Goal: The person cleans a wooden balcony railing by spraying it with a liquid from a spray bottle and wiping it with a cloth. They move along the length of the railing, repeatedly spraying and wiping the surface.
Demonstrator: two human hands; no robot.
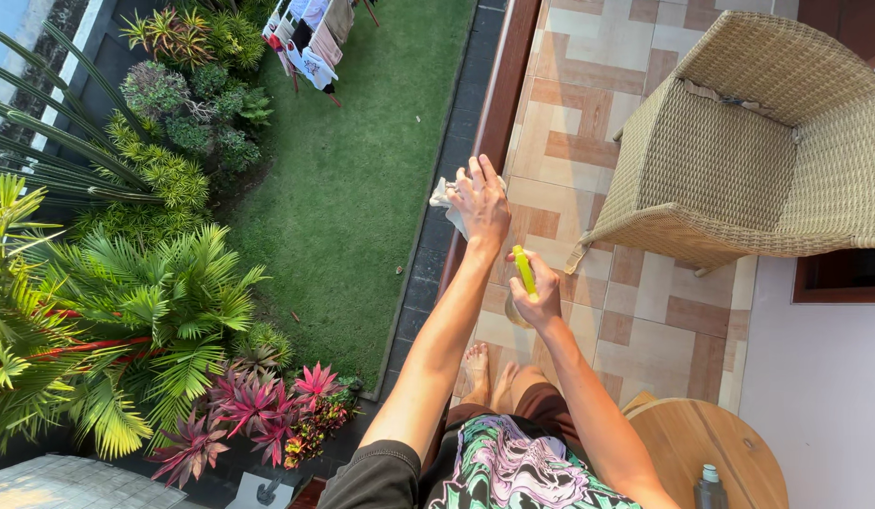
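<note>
Wiping at the balcony edge, cloth in one hand and spray bottle in the other.

The left hand point(482, 200) presses a pale cloth point(445, 200) against the dark wooden rail point(501, 85) at the far edge of the tiled balcony floor point(588, 113), its fingers spread flat over the cloth rather than curled round it. The right hand point(536, 292), nearer and just to the right, has its fingers wrapped round a small bottle with a yellow-green spray top point(524, 270), held upright above the tiles. A wicker chair point(739, 141) stands to the far right, a round wooden bench point(687, 443) near right carries a dark bottle point(709, 485), and lawn point(362, 160) lies below on the left.
</note>
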